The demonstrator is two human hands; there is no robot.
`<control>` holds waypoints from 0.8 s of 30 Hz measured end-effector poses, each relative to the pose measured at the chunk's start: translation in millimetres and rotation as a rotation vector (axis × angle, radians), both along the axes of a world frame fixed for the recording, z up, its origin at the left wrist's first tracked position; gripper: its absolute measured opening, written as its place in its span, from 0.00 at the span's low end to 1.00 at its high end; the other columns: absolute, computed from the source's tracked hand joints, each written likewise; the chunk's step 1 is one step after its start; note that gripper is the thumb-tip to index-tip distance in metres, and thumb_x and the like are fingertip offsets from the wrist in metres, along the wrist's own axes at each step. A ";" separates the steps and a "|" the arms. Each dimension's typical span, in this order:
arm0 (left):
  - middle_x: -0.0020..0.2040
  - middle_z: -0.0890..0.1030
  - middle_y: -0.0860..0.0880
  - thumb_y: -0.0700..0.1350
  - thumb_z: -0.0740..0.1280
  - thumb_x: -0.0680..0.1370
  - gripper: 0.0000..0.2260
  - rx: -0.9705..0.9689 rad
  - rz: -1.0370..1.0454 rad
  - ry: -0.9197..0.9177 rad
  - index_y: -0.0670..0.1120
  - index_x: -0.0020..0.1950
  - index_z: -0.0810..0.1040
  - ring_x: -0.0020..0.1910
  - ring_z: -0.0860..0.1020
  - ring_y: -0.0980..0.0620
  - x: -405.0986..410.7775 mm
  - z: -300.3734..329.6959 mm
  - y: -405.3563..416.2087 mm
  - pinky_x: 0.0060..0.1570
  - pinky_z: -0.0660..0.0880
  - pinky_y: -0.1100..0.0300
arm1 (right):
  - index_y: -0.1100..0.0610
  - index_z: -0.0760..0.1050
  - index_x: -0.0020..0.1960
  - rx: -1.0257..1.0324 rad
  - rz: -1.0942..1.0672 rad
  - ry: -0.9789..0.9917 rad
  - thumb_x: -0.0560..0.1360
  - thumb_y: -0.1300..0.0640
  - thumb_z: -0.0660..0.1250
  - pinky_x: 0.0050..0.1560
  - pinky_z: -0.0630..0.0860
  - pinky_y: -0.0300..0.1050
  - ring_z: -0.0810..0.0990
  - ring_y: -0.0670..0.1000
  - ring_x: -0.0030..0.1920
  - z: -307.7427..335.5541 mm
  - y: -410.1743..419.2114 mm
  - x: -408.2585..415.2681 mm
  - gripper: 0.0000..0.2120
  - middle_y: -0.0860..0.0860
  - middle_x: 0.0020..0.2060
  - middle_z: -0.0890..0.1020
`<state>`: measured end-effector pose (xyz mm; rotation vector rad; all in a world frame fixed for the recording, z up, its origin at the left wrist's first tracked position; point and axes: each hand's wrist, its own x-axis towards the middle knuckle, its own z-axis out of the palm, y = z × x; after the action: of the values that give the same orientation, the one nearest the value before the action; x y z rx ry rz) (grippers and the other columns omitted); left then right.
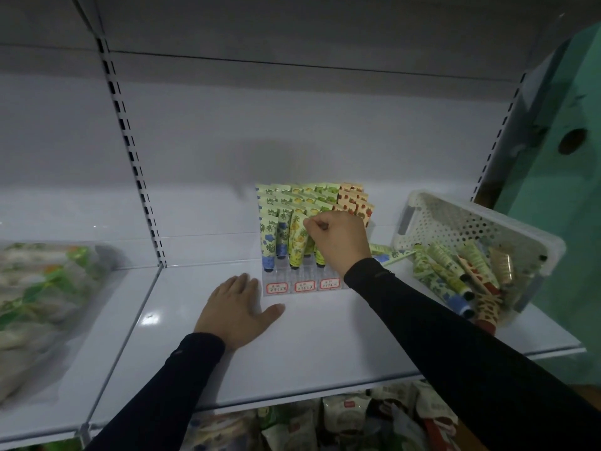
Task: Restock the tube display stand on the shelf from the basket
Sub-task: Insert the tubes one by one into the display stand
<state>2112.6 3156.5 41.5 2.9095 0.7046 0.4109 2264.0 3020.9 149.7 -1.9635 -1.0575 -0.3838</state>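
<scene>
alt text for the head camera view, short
A person's right hand pinches a tube in a clear tube display stand on a white shelf, while the left hand rests flat beside it. A tilted white basket of tubes sits right.

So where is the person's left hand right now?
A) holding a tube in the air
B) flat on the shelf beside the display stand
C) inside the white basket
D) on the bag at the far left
B: the left hand lies open, palm down, on the shelf just left of the display stand, while the right hand works at the tubes.
</scene>
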 end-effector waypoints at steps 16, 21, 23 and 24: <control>0.61 0.74 0.49 0.74 0.46 0.70 0.34 0.036 -0.018 -0.026 0.49 0.57 0.72 0.61 0.70 0.50 1.8 -0.8 0.1 0.64 0.67 0.56 | 0.64 0.78 0.35 -0.086 -0.027 -0.065 0.79 0.54 0.64 0.43 0.76 0.45 0.79 0.54 0.34 7.0 8.8 -4.9 0.18 0.56 0.31 0.81; 0.64 0.73 0.48 0.74 0.46 0.70 0.36 0.018 -0.011 -0.008 0.49 0.61 0.72 0.65 0.69 0.49 1.7 -1.1 -0.1 0.67 0.65 0.55 | 0.64 0.78 0.34 -0.111 -0.035 -0.056 0.79 0.54 0.64 0.39 0.73 0.41 0.78 0.53 0.33 7.9 10.0 -4.3 0.18 0.55 0.30 0.80; 0.65 0.73 0.48 0.74 0.48 0.71 0.35 0.014 -0.007 -0.002 0.49 0.62 0.71 0.66 0.68 0.49 1.9 -1.8 0.4 0.68 0.64 0.54 | 0.64 0.78 0.34 -0.111 -0.031 -0.044 0.78 0.54 0.64 0.39 0.74 0.42 0.78 0.54 0.33 7.8 10.8 -3.5 0.18 0.56 0.30 0.80; 0.65 0.73 0.48 0.74 0.50 0.72 0.34 0.011 -0.006 0.001 0.49 0.62 0.71 0.67 0.68 0.49 1.9 -2.0 0.7 0.68 0.64 0.54 | 0.64 0.78 0.34 -0.111 -0.029 -0.041 0.78 0.54 0.64 0.39 0.75 0.43 0.78 0.54 0.33 7.5 11.1 -3.3 0.18 0.56 0.30 0.80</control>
<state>2114.5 3157.2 39.5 2.9215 0.6964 0.4137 2260.6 3032.0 157.2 -2.0796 -1.0976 -0.3898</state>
